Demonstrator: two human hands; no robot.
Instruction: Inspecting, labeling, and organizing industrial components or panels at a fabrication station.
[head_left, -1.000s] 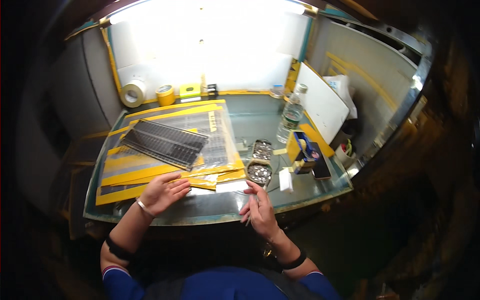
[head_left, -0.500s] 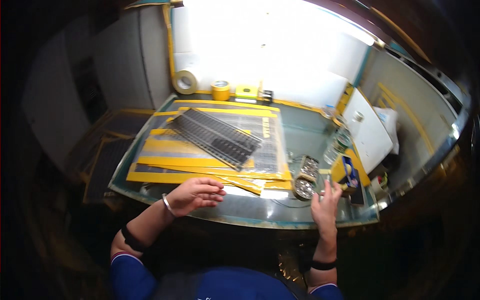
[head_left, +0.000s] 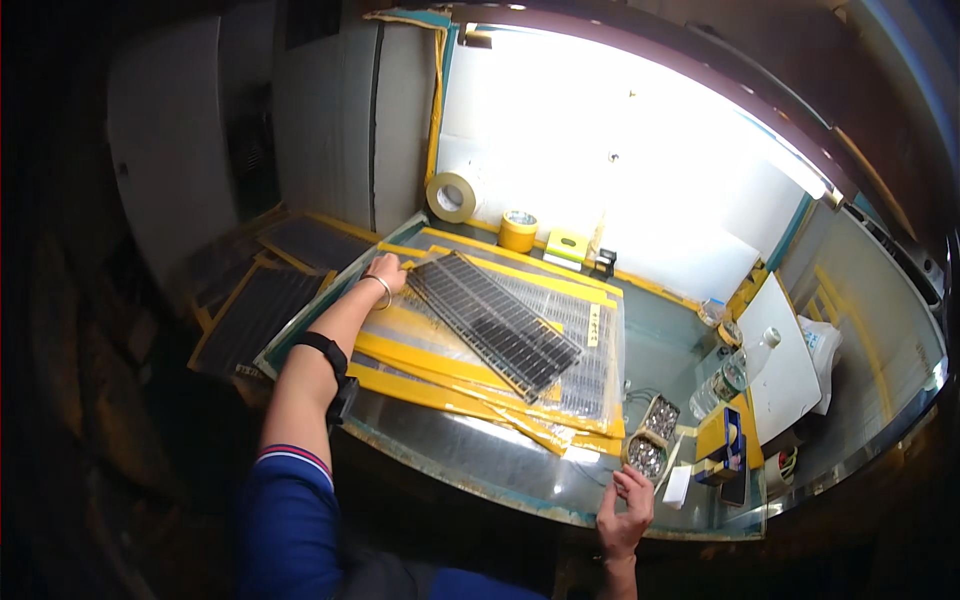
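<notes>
My left hand (head_left: 387,272) reaches to the left side of a stack of film sheets edged with yellow tape (head_left: 400,380). Its fingers are curled in at the left end of a dark slotted panel (head_left: 495,325), which lies slantwise on the stack. Whatever they pinch is hidden. My right hand (head_left: 627,508) hovers over the front edge of the bench, fingers loosely bent and apart, with nothing seen in it. Just beyond its fingertips is a round dish of small shiny pieces (head_left: 647,459), with a rectangular tray of similar pieces (head_left: 661,415) behind.
At the right are a yellow-and-blue tape dispenser (head_left: 722,440), a white block (head_left: 677,487) and a clear bottle (head_left: 715,388). Tape rolls (head_left: 452,197) and a yellow-green box (head_left: 567,247) line the back. A white board (head_left: 782,350) leans right; more framed sheets (head_left: 262,315) lie left.
My left hand has gone forward and left from the front of the stack to its left side. My right hand has drawn back toward the bench's front edge. The view has shifted.
</notes>
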